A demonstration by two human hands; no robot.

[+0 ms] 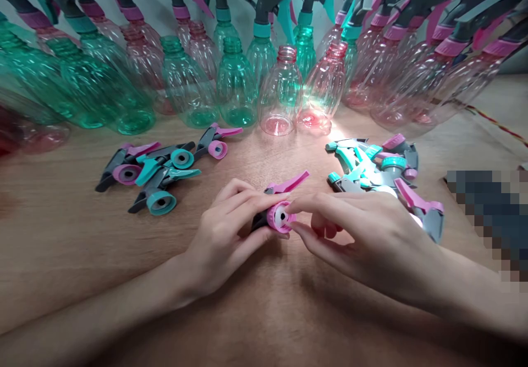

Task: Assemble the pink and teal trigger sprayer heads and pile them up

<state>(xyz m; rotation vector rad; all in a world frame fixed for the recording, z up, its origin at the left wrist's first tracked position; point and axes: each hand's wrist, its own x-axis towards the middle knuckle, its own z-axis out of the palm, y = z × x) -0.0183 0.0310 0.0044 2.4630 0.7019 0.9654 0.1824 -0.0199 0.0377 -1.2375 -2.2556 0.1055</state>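
My left hand (231,221) is closed around a grey spray head with a pink cap and pink trigger (280,204), held just above the wooden table (82,257). My right hand (363,229) pinches at the open pink cap from the right, index finger and thumb touching its rim. What the fingertips hold there, if anything, is too small to see. The trigger points up and to the right.
Several loose spray heads lie at the left (152,171), and a heap of them at the right (379,166). Rows of green and pink plastic bottles (237,81) stand along the back, some capped with sprayers. A pixelated patch (487,213) sits at the right.
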